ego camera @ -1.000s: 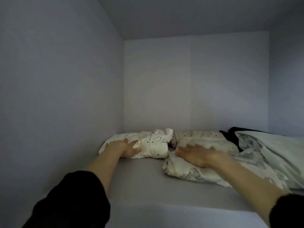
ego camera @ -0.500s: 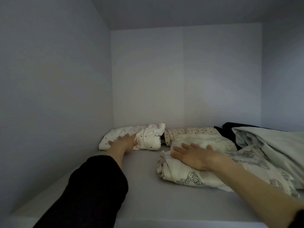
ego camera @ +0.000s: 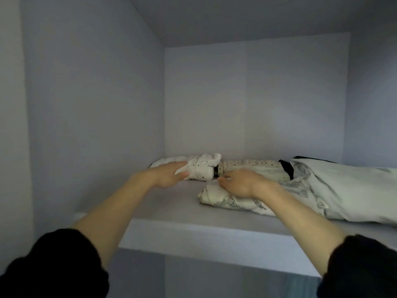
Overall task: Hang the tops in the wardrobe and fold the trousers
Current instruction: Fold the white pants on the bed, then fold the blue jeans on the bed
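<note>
Head view: since the previous frame I see the left hand (ego camera: pixel 169 175) has drawn back and now pinches the dotted white garment (ego camera: pixel 202 169) on the wardrobe shelf (ego camera: pixel 163 203). The right hand (ego camera: pixel 240 182), fingers curled, grips the printed folded trousers (ego camera: pixel 223 200). A pale grey garment (ego camera: pixel 348 190) lies right of that grip.

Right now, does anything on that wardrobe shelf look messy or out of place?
Yes. The pale garment at the right lies crumpled and unfolded over a black item, unlike the folded printed bundle and the polka-dot bundle by the hands.
</note>
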Motion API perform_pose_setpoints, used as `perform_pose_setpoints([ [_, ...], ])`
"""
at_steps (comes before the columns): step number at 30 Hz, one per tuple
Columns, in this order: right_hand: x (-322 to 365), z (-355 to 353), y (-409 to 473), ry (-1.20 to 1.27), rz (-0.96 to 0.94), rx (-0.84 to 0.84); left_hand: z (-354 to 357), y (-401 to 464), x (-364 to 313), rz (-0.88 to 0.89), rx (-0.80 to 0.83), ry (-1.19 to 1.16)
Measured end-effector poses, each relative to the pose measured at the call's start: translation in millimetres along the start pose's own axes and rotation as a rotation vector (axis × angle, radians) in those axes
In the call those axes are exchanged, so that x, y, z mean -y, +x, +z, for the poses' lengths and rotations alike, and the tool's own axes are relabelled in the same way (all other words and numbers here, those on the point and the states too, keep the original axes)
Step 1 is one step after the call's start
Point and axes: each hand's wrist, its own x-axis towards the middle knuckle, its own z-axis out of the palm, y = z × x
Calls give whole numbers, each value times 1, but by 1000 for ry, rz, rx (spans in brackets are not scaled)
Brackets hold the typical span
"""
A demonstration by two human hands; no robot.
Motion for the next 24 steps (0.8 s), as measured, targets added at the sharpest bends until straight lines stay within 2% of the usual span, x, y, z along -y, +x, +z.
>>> perform_pose_setpoints([
  [4,13,-16,-38,3,-148,-109,-18,-85,-34,-17,-207,-45],
  [8,43,-13,-85,195,-309,-264,-17,-173,-53,-92,-370,-173],
  [10,66,-4,-114,254,-397,-272,-11,-219,-61,-157,-401,-214],
  [15,124,33,-184,428,-558,-115,13,-333,-70,-332,-408,-271],
  [24,284,98,-334,434,-834,251,20,-594,-54,-665,-506,-198],
])
